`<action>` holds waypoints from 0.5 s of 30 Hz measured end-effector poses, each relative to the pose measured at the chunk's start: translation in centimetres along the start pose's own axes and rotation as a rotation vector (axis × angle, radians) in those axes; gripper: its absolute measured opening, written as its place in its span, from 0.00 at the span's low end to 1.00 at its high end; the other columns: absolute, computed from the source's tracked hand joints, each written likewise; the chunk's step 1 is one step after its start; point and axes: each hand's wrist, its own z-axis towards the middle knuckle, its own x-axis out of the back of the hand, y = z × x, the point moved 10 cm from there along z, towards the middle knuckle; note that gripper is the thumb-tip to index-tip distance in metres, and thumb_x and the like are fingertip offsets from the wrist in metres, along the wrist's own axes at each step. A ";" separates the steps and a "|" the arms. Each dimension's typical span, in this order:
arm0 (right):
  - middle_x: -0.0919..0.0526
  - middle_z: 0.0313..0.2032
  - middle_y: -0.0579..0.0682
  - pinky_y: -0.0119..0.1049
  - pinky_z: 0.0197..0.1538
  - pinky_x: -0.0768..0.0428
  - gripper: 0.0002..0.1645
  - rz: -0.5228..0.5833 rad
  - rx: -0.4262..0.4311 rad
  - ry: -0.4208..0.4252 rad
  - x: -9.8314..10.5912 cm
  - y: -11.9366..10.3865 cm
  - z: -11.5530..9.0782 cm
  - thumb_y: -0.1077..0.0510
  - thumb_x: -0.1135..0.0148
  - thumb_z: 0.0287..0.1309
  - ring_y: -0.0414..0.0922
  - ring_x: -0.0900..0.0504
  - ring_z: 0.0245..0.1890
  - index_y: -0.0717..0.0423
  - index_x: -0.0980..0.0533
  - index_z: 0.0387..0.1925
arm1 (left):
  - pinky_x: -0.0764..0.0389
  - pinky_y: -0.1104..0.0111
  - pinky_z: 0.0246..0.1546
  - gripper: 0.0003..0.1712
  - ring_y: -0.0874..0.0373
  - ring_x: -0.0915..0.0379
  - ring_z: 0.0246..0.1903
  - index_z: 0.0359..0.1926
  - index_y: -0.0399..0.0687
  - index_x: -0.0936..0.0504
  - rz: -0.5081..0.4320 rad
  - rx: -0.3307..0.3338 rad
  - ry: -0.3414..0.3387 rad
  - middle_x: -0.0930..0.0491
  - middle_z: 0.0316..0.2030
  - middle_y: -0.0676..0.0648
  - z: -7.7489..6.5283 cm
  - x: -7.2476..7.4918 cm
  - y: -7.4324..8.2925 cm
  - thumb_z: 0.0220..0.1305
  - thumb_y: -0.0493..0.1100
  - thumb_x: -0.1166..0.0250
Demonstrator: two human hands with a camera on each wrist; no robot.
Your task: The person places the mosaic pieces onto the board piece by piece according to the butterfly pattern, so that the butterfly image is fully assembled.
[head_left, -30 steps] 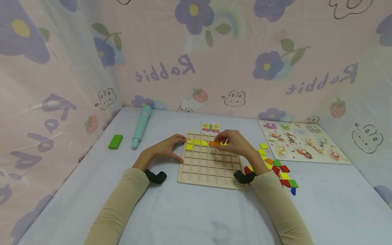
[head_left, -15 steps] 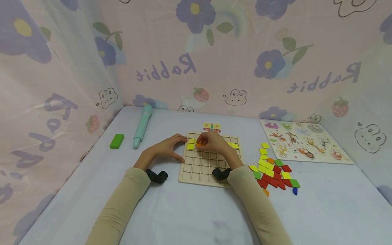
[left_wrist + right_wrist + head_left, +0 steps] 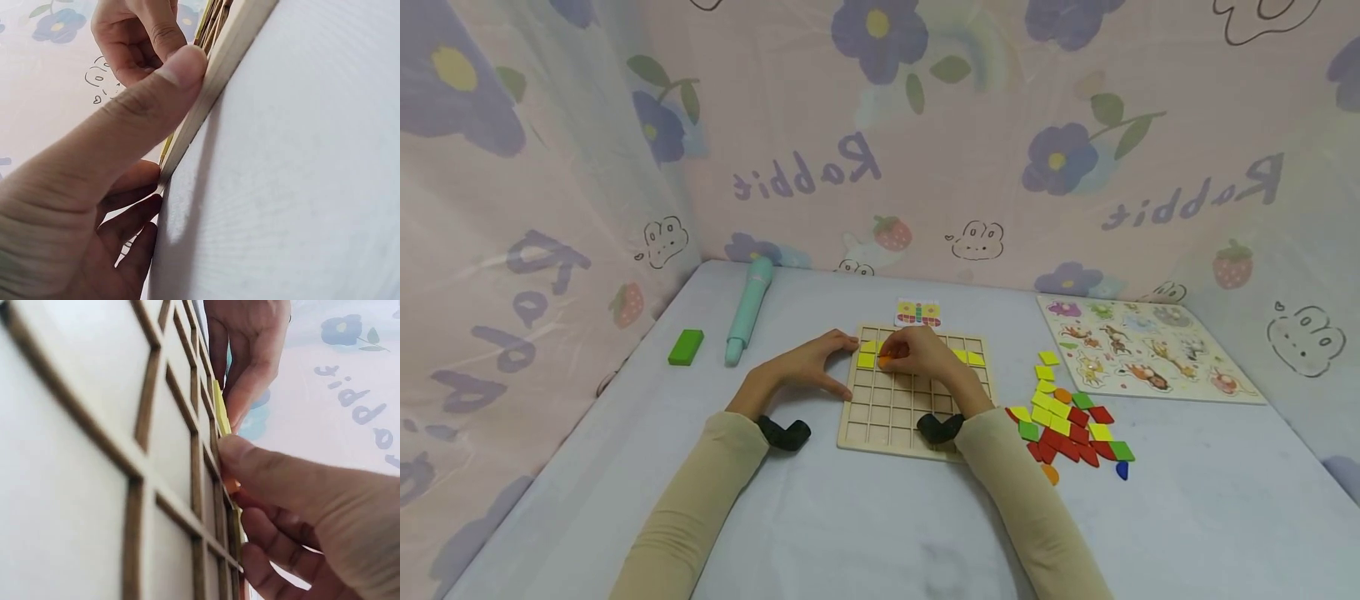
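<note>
My left hand (image 3: 808, 364) rests against the left edge of a square wooden grid board (image 3: 917, 417). In the left wrist view, its thumb and fingertips touch the board's rim. My right hand (image 3: 921, 354) pinches an orange puzzle piece (image 3: 232, 486) over the upper left cells. The hand covers most of this piece, so its shape is hard to tell. Yellow pieces lie in the upper rows: a square one (image 3: 866, 361) at the left, and others (image 3: 976, 358) at the right. Some cells lie hidden under the right hand.
Behind the board lies a pattern card (image 3: 918, 313). To the right are loose coloured pieces (image 3: 1060, 425) and an animal puzzle board (image 3: 1142, 350). A turquoise wand-shaped thing (image 3: 748, 308) and a green block (image 3: 686, 347) lie at the left. Printed cloth (image 3: 925, 200) hangs behind.
My right hand has moved left across the board's upper rows with the orange piece, then barely shifted in the last half second. The left hand has stayed at the board's edge.
</note>
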 end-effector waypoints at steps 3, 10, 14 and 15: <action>0.17 0.30 0.46 0.32 0.36 0.22 0.09 0.004 0.007 0.010 0.0 -0.1 0.0 0.58 0.31 0.50 0.39 0.23 0.29 0.57 0.18 0.34 | 0.48 0.58 0.68 0.49 0.51 0.48 0.67 0.64 0.40 0.34 0.004 0.003 -0.002 0.39 0.64 0.45 0.0 0.0 -0.1 0.43 0.55 0.24; 0.17 0.31 0.45 0.33 0.37 0.23 0.11 -0.009 -0.017 0.010 0.3 0.1 -0.1 0.55 0.31 0.50 0.40 0.23 0.30 0.55 0.18 0.36 | 0.48 0.58 0.68 0.49 0.50 0.48 0.67 0.64 0.40 0.35 0.003 0.002 -0.002 0.39 0.64 0.44 -0.1 0.0 0.0 0.43 0.54 0.24; 0.19 0.30 0.46 0.34 0.35 0.23 0.14 -0.034 0.007 0.050 2.0 0.2 -0.9 0.56 0.31 0.51 0.41 0.23 0.30 0.57 0.19 0.39 | 0.48 0.58 0.68 0.49 0.50 0.48 0.67 0.64 0.40 0.35 0.007 0.000 -0.001 0.39 0.64 0.44 -0.1 0.0 0.1 0.43 0.53 0.24; 0.19 0.29 0.46 0.34 0.34 0.23 0.13 -0.040 0.016 0.060 2.6 0.3 -1.2 0.57 0.31 0.51 0.41 0.23 0.29 0.58 0.19 0.39 | 0.48 0.58 0.68 0.49 0.50 0.48 0.67 0.64 0.40 0.35 0.009 -0.002 0.000 0.39 0.64 0.44 -0.1 0.0 0.1 0.43 0.53 0.24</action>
